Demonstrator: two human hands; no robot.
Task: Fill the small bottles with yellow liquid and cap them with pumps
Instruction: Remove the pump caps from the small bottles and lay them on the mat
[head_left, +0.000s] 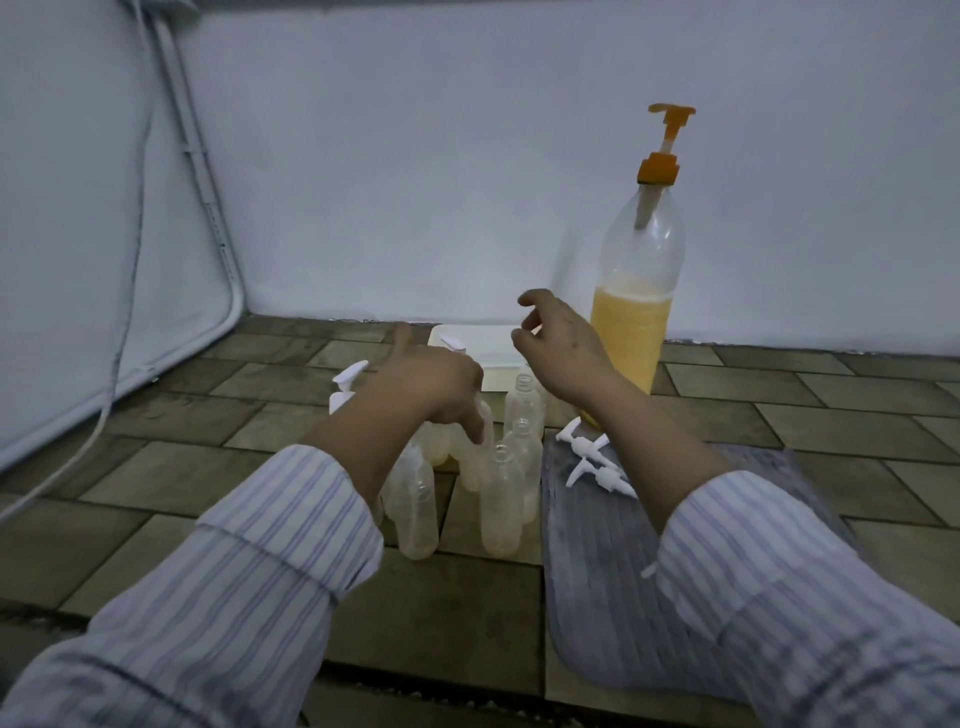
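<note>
Tiled floor (779, 395), white wall behind. Cluster of small clear bottles (501, 504) stands uncapped at centre, between the two forearms; several more are partly hidden behind the left wrist. Left hand (431, 384) hovers over the cluster, thumb raised, index finger pointing down beside a bottle neck; whether it grips anything cannot be told. Right hand (558, 343) is raised above the far bottles, fingers loosely curled, holding nothing. Large bottle (636, 291) with orange pump (662, 150), about half full of yellow liquid, stands far right. Loose white pumps (592, 457) lie on a grey mat (613, 571), just right of the cluster. Two capped bottles (345, 387) stand at far left.
</note>
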